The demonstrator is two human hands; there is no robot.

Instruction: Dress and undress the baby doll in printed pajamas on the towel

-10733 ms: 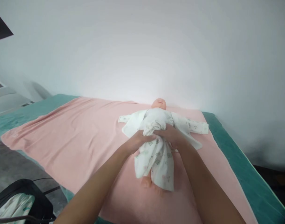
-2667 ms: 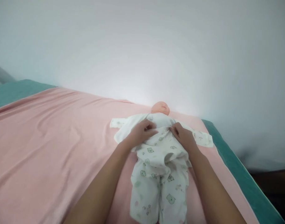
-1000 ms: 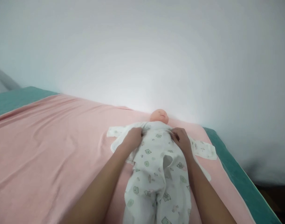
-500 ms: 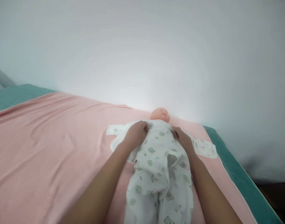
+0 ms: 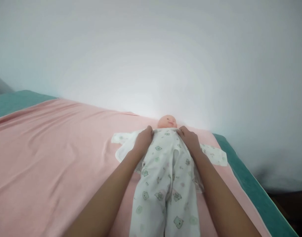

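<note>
In the head view, which is the only view, the doll [image 5: 167, 121] lies on its back, with its head toward the wall [image 5: 141, 59]. The printed trousers [image 5: 157, 171] lie along the front of its body, the waistband just below the head and the legs toward the person. The left hand [image 5: 144, 138] and the right hand [image 5: 190, 140] are each closed on one end of this waistband, with the fingers curled in; the exact pinch of the fingertips is hidden. Holding at both ends probably keeps the band straight and pulls the cloth evenly.

Under the trousers, the white jacket [image 5: 124, 152] is spread to both sides, its sleeves stretched outward, perhaps so that it lies flat and away from the hands. The pink blanket [image 5: 67, 161] is laid between the doll and the green surface [image 5: 233, 158], I suppose as a soft layer.

I see no box or other container. Only the clothes could contain something: the trousers look filled by the doll's body, but whether arms are in the sleeves, I cannot tell. The trouser ends go out of the picture.
</note>
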